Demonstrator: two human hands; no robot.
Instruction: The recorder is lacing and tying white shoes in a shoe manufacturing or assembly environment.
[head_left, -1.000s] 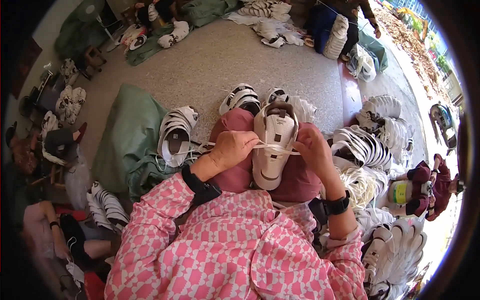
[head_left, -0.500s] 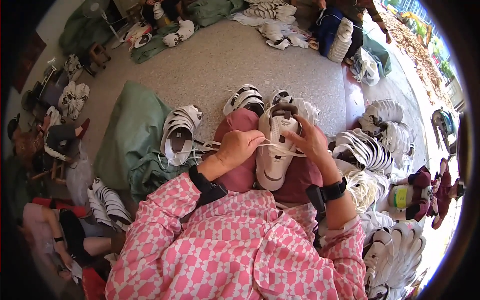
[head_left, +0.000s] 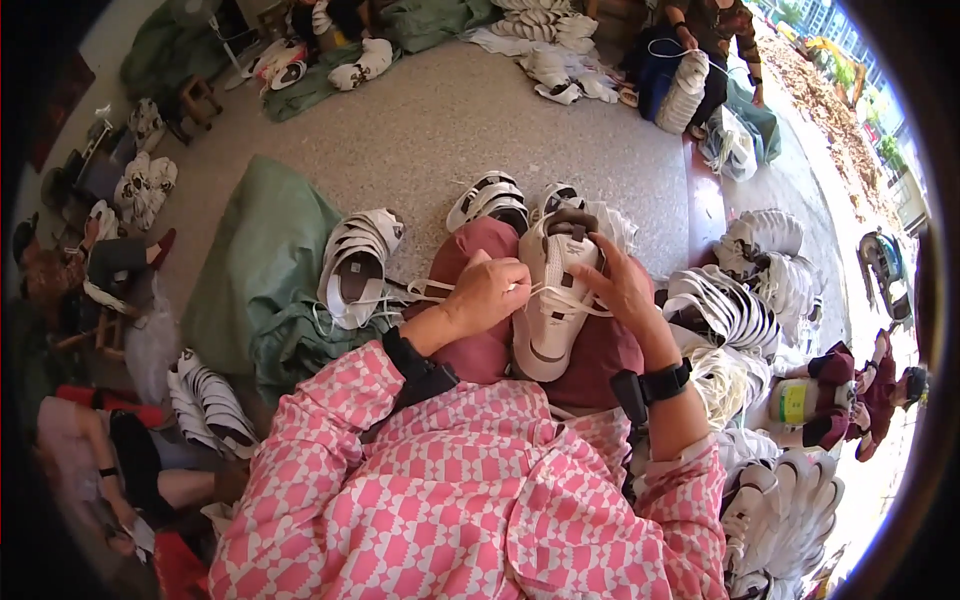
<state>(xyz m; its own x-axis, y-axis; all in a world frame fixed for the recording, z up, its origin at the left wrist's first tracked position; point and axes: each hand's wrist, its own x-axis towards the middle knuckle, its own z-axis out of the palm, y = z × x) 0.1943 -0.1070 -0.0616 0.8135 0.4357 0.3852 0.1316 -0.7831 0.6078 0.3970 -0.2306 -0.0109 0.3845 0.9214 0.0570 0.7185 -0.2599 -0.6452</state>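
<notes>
A white sneaker (head_left: 546, 341) with a dark lining rests on my lap, its toe toward me. White shoelace (head_left: 562, 299) crosses its upper. My left hand (head_left: 488, 296) is closed in a pinch on a lace end, just left of the sneaker. With its thumb on the lacing and its fingers along the far right side, my right hand (head_left: 622, 288) grips the sneaker. The fingers partly hide the eyelets there.
Nested white sneakers stand left of my knees (head_left: 358, 270) and beyond them (head_left: 490, 200). More shoe stacks (head_left: 725, 305) and a bundle of laces (head_left: 722, 375) lie at my right. Green cloth (head_left: 255, 240) is on the left. Other people sit around the room.
My left hand has turned and its fingers have curled in more around the lace, near the sneaker's left side. My right hand and the sneaker stay nearly in place.
</notes>
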